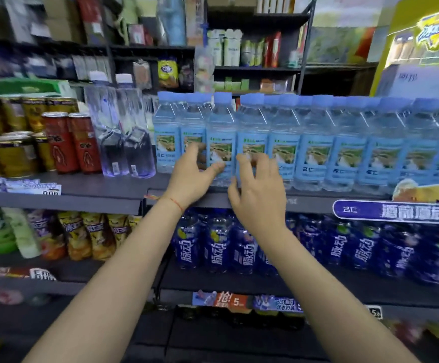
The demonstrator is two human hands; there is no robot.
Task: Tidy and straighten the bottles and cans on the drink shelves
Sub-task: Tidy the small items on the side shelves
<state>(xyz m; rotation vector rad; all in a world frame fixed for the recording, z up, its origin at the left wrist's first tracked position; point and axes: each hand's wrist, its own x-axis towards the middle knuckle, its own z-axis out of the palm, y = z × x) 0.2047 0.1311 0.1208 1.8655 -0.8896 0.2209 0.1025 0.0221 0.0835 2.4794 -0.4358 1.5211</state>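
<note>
light-blue water bottles (252,142) stand in a row on the shelf (305,199); left hand (191,176) and right hand (259,191) reach with loosely curled fingers, seemingly gripping nothing.

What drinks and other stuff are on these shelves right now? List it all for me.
Water bottles: long row, pale blue labels and caps, upper shelf, centre to right.
Clear bottles: at least two, white caps, left of the water.
Red cans: two, upper shelf, left.
Gold cans: many, far left.
Dark blue bottles: a row, lower shelf.
Yellow-brown bottles: several, lower left.
Green bottles: several, blurred, lower far left.
Left hand: fingers at the water labels.
Right hand: fingers curled near a water bottle.
</note>
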